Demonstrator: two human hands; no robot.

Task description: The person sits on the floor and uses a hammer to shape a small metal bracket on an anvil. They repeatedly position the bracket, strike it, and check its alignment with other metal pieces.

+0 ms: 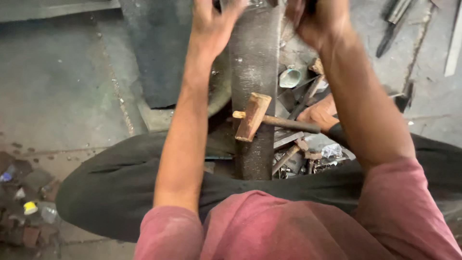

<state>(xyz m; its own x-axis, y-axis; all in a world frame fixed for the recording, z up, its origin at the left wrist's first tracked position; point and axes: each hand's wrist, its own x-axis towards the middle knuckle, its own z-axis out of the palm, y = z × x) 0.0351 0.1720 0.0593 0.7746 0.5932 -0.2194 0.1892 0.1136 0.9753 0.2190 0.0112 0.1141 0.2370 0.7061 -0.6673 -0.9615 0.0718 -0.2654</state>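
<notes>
A long dark metal beam (255, 62) runs away from me between my crossed legs. A hammer (252, 118) with a rusty block head and a dark handle lies across it, untouched. My left hand (214, 19) reaches to the beam's far end at the top edge of the view, fingers on a small shiny metal piece (250, 4) that is cut off by the frame. My right hand (315, 19) is blurred and clenched around something dark beside it, also mostly out of view. What the two hands hold cannot be made out fully.
Scrap metal strips and offcuts (298, 154) lie heaped right of the beam, by my bare foot (320, 113). A pale cup-like object (290, 77) sits behind them. Dark long-handled tools (392, 24) lie on the concrete floor at top right. Rubble with a yellow cap (30, 207) is at lower left.
</notes>
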